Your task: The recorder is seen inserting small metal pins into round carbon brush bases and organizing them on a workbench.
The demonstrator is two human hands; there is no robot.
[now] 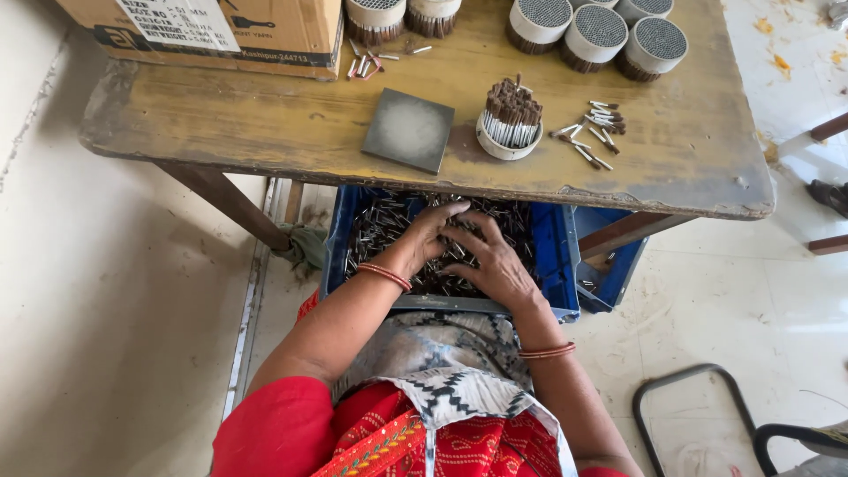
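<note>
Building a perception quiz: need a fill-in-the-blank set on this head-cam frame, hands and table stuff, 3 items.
1. Both hands, the left hand and the right hand, rest in a ____ plastic crate of small metal pieces.
2. The grey square tile lies on the wooden ____.
3. The cardboard box sits at the table's far ____ corner.

Missing words: blue; table; left

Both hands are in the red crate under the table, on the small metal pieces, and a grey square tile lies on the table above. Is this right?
Not quite: the head view shows the crate is blue, not red. The rest holds: the left hand and right hand rest on the small metal pieces in it, under the table with the grey square tile.
</note>
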